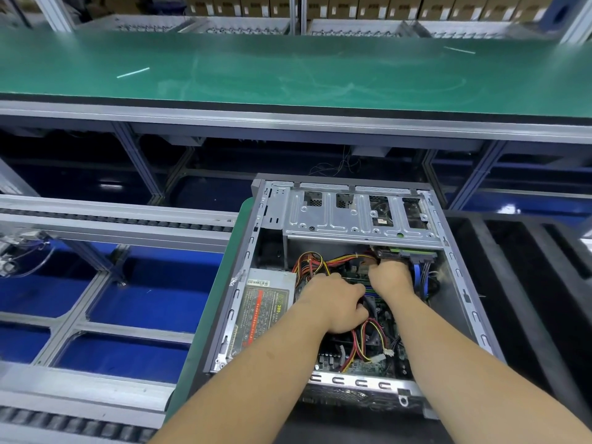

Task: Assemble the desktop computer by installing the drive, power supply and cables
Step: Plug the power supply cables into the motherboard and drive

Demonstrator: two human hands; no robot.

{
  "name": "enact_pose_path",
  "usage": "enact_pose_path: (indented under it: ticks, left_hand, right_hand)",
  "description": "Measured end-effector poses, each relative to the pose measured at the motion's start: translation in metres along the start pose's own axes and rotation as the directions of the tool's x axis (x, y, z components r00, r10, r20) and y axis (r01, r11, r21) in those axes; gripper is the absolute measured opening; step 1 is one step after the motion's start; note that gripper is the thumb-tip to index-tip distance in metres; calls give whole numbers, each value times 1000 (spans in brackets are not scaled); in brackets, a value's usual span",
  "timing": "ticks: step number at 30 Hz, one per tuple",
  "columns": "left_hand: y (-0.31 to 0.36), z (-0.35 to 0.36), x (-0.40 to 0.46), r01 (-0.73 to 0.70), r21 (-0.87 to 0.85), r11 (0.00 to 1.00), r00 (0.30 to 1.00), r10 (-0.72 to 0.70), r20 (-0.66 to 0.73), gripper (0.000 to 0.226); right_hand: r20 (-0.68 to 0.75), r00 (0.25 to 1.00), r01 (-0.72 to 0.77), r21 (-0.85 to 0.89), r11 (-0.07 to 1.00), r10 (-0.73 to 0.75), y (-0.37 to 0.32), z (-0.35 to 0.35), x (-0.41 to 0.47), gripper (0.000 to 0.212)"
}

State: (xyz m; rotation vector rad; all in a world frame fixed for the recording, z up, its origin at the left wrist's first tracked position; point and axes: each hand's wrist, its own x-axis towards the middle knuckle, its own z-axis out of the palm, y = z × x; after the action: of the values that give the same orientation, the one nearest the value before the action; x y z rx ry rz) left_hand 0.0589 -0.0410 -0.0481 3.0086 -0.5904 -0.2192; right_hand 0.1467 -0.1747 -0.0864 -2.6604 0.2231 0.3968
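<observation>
Computer case (455, 283): laid on its side with the open face up, set on a green mat (205, 315) between a roller conveyor (112, 222) and a black foam tray (528, 267)
Drive cage (358, 216): silver stamped metal, spanning the far end of the case; a drive (407, 252) with a green edge is seen just beneath its near lip
Power supply (266, 309): grey box with a printed label, seated against the left wall of the case
Cables (317, 262): a red, yellow and black bundle is run from the power supply toward the drive; more loops with white plugs lie over the motherboard (362, 363) nearer the camera
Blue cable (416, 277): hangs down beside the right wrist
Left hand (333, 302): reached into the middle of the case, knuckles up, fingers curled down among the wires — what is gripped, if anything, cannot be told
Right hand (390, 277): pressed up to the drive's connector end, fingers curled round a plug (368, 261) of the bundle
Surroundings: a long green workbench (288, 68) is seen beyond the case, with cardboard boxes (384, 6) shelved behind it
</observation>
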Motion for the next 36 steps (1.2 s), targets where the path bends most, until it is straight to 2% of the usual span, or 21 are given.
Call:
enact_pose_path:
  ticks: [11, 19, 26, 31, 36]
  left_hand:
    - [0, -1, -1, -3, 1, 1000, 1000, 3, 8, 35]
    - [0, 1, -1, -4, -5, 1000, 1000, 4, -16, 34]
    - [0, 2, 0, -4, -1, 1000, 1000, 4, -13, 34]
    - [0, 2, 0, -8, 6, 1000, 1000, 8, -13, 36]
    - [-1, 2, 0, -9, 4, 1000, 1000, 9, -12, 35]
  right_hand:
    - [50, 999, 13, -63, 998, -10, -3, -3, 3, 40]
    - [51, 999, -19, 22, 1000, 18, -3, -3, 4, 36]
    - [73, 997, 4, -60, 998, 1, -2, -6, 3, 38]
    - [63, 998, -16, 8, 1000, 16, 0, -5, 5, 35]
    - [79, 997, -13, -18, 1000, 14, -2, -7, 4, 36]
